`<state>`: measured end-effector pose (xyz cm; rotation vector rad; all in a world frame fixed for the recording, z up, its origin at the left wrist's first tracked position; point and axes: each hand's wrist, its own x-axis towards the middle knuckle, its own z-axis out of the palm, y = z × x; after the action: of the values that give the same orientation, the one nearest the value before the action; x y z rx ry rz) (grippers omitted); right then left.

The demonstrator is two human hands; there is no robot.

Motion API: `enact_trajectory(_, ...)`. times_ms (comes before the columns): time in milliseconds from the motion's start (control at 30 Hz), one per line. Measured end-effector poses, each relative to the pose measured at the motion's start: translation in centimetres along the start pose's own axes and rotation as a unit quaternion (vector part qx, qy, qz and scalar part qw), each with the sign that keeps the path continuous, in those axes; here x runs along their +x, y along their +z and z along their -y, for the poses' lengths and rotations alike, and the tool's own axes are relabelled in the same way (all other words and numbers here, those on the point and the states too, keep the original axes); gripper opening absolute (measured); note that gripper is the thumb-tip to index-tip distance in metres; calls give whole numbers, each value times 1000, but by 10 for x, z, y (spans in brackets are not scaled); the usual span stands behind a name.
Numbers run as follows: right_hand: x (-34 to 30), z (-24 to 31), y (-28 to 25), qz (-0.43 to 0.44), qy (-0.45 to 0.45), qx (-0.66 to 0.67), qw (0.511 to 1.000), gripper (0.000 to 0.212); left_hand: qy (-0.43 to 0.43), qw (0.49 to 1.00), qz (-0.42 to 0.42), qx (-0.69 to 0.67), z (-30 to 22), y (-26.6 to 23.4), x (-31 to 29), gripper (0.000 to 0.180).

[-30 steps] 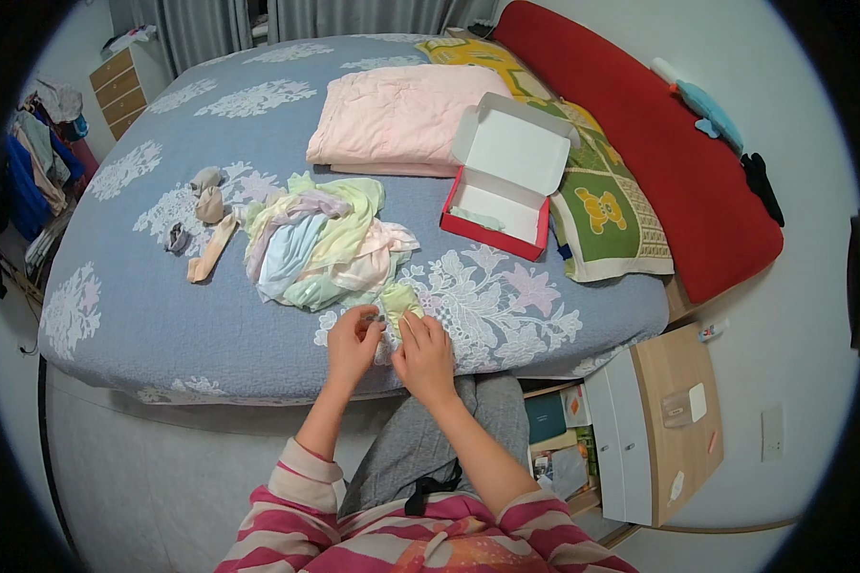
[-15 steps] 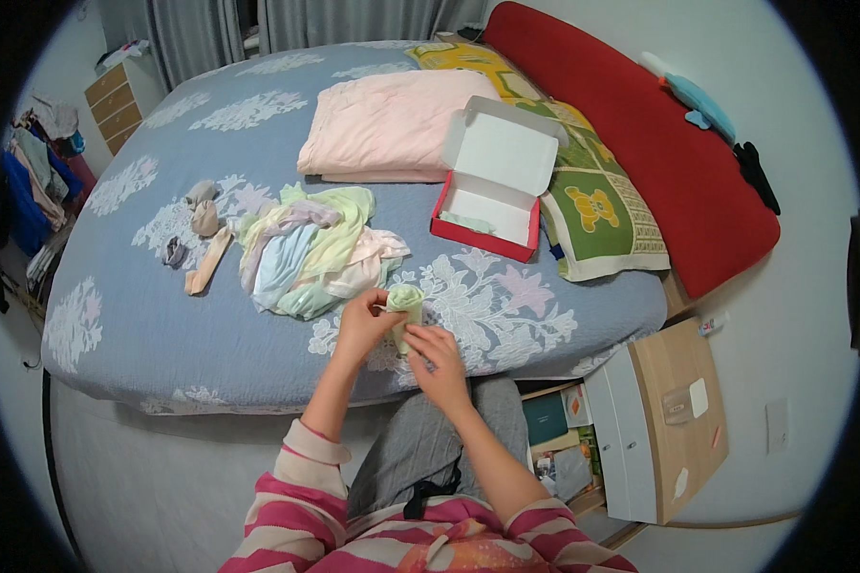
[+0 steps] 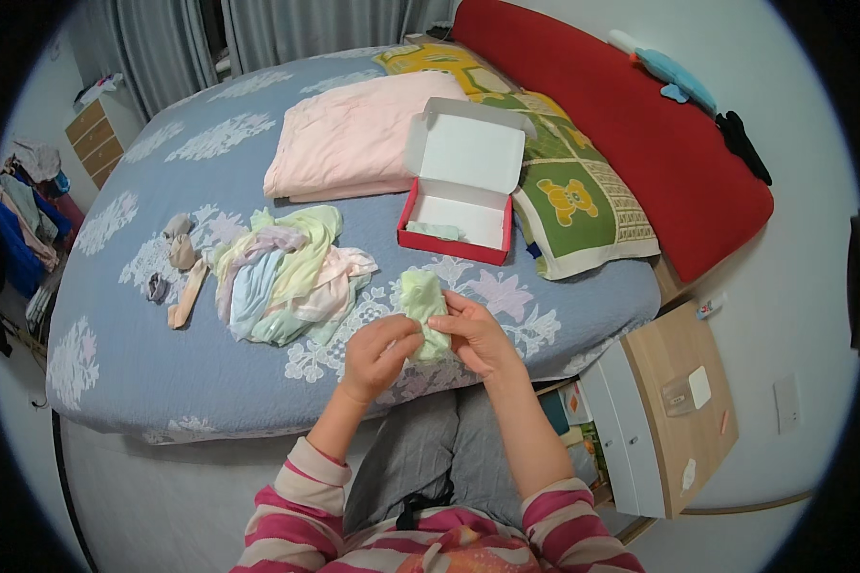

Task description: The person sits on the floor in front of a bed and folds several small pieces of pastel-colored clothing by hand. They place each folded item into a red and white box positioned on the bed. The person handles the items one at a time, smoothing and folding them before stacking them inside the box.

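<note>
A small pale green folded garment (image 3: 422,304) is held up over the near edge of the bed. My right hand (image 3: 483,336) grips its right side, thumb in front and fingers behind. Against the lower left side, my left hand (image 3: 380,359) pinches the fabric with bent fingers. Beyond the hands stands a red box (image 3: 454,250) with its white-lined lid raised. Inside it, at the front left, lies a small pale green cloth piece (image 3: 436,231). Left of my hands is a loose heap of pastel garments (image 3: 287,272).
Small rolled pieces (image 3: 180,241), a dark grey bundle (image 3: 157,287) and a beige strip of cloth (image 3: 189,298) lie left of the heap. Behind the box sits a folded pink blanket (image 3: 354,138). A green patterned towel (image 3: 583,210) borders the red headboard (image 3: 640,134). A bedside cabinet (image 3: 678,411) stands right.
The garment has gone from an upright roll to a flatter bundle facing me. My right hand has moved up to its right side; my left hand has dropped lower. The view has shifted slightly.
</note>
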<state>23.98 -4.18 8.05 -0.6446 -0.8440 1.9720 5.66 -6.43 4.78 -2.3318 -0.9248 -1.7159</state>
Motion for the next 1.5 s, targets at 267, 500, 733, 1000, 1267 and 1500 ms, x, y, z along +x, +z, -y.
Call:
enact_trajectory(267, 9, -6, -16, -152, -127, 0, 980, 50, -464, 816, 81, -335, -3, 37, 14, 73)
enact_trajectory(500, 22, 3, -61, -151, -154, -79, 973, 47, -487, 823, 198, -216, 19, 51, 40, 38)
enact_trajectory(733, 71, 80, -89, -23, -33, -283, 958, 39, -447, 814, 236, -285, 95, 72, 92, 29)
enact_trajectory(1000, 157, 116, -112, -44, -92, -473, 875, 27, -391, 856, 275, -195, 165, 97, 130, 18)
enact_trajectory(1267, 178, 93, -117, -35, -216, -585, 781, 19, -204, 945, 254, -36, 191, 105, 114, 22)
enact_trajectory(1500, 179, 82, -124, 7, -338, -655, 676, 17, -48, 960, 275, 6, 195, 105, 112, 21)
